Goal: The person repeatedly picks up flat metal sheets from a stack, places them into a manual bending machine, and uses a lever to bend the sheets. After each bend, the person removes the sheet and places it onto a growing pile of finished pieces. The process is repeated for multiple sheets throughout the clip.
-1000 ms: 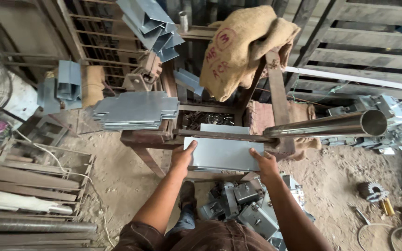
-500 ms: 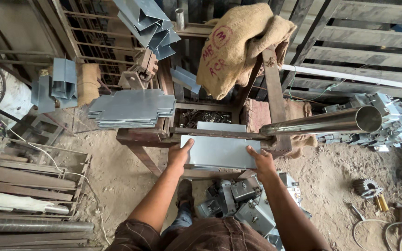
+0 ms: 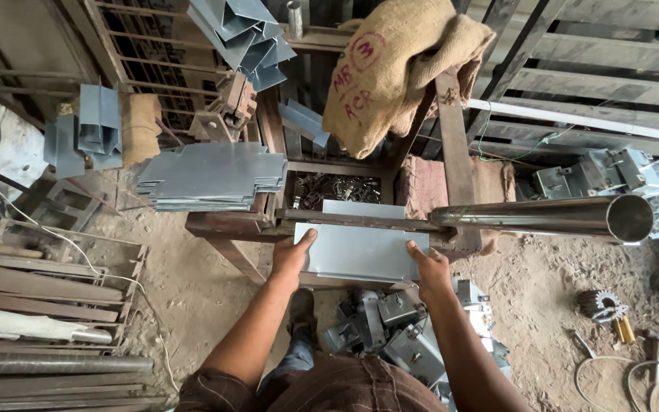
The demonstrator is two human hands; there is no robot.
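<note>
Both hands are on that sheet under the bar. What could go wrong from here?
The left hand and right hand grip the sheet by its bare side edges, which could cut. Fingers sit close under the bar, so they might get pinched. The pipe juts out beside the right arm, easy to knock.

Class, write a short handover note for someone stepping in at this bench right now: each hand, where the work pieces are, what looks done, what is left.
Left hand: holds the left edge of the flat grey metal sheet.
Right hand: holds the sheet's right edge.
The sheet lies under the clamp bar of the bending frame, its near part sticking out toward the person.
The long steel handle pipe juts right; no hand is on it.
Done: bent pieces lie heaped on the floor below the sheet.
Left: this sheet looks flat and unbent; a stack of flat blanks waits on the left of the frame.
</note>
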